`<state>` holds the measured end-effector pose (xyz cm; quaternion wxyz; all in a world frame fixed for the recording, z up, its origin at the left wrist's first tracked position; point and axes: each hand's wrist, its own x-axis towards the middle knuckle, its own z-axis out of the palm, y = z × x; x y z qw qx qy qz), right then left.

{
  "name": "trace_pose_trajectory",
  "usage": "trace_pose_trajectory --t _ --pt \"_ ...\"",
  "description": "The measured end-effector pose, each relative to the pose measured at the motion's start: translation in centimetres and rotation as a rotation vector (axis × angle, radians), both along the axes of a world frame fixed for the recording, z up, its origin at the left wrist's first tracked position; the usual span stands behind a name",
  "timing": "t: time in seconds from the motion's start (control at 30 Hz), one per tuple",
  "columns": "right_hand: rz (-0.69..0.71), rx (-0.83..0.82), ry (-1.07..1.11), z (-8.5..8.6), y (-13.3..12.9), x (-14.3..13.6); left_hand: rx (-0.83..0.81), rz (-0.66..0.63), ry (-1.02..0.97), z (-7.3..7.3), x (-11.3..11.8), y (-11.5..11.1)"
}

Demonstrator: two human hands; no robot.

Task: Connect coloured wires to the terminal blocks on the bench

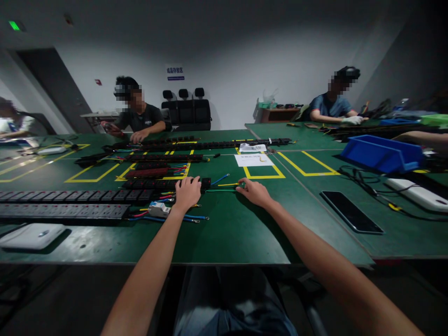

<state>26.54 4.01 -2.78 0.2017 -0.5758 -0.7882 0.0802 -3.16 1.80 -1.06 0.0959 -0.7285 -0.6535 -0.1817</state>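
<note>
My left hand [189, 192] lies over the end of a black socket strip [149, 184], its fingers curled down around it. Blue, yellow and green wires stick out to the right from that end. Between the fingertips of my right hand [256, 192] are the tips of the green wire [222, 190] and the yellow wire [227, 185]; the pinch itself is partly hidden. The blue wire [221, 178] ends in a ring terminal and lies free. Just below my left wrist rests a light grey circuit breaker [159, 209] with wires.
Two long socket strips [63, 211] reach in from the left, above a white device [33, 236]. More strips [210, 144] lie farther back, near white papers [255, 160]. A phone [351, 212], cables, a white pack [420, 193] and a blue bin [381, 153] are right. Co-workers sit across.
</note>
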Motion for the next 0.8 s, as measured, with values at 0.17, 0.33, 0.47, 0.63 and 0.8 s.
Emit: trace_pose_trajectory --t 0.17,0.33,0.47,0.63,0.8 --pt "0.030 0.057 0.174 -0.76 0.09 0.06 0.007 0.013 0.006 0.03 -0.03 0.05" --pt "0.151 0.099 0.393 -0.66 -0.09 -0.15 0.020 0.009 0.012 0.03 0.04 -0.01" --pt "0.197 0.177 0.330 -0.25 -0.43 -0.23 0.015 0.012 0.018 0.02 0.01 0.04" --pt "0.205 0.182 0.216 -0.23 -0.64 -0.10 0.011 0.008 0.011 0.00 0.03 0.07" --pt "0.204 0.184 0.187 -0.10 -0.79 -0.05 0.011 0.016 0.004 -0.02 0.04 0.02"
